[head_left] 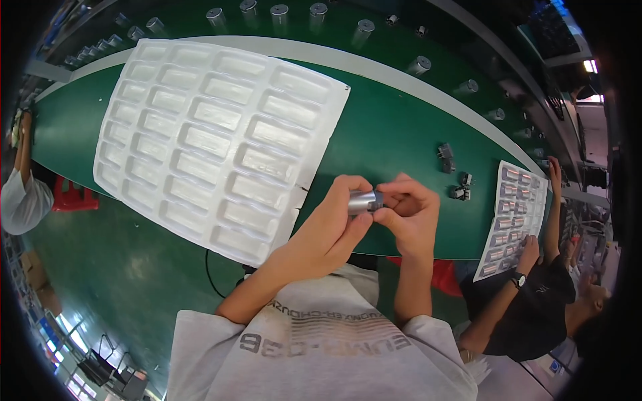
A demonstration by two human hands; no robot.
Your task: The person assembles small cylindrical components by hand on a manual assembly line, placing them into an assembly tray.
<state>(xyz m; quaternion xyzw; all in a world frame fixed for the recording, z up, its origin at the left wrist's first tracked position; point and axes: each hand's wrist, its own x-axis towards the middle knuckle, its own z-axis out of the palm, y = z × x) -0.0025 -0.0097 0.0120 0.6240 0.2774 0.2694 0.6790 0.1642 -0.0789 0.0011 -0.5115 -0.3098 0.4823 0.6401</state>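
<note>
In front of my chest, above the near edge of the green table [401, 127], a small silver metal cylinder [361, 202] with a dark end piece [378, 199] lies sideways between my hands. My left hand [328, 224] is closed around its silver body, thumb below and fingers above. At the dark end on the right, my right hand [413, 212] pinches with thumb and fingertips; what those fingers cover is partly hidden. Small black parts [446, 158] lie beyond my right hand, with further black and metal pieces [461, 187] closer to me.
A large white compartment tray [224, 140] fills the table's left side. Silver cylinders [365, 27] stand along the green strip behind the pale rail [394, 70]. At right, a co-worker [535, 294] reaches over a tray of cylinders [491, 257]; another person [25, 197] is far left.
</note>
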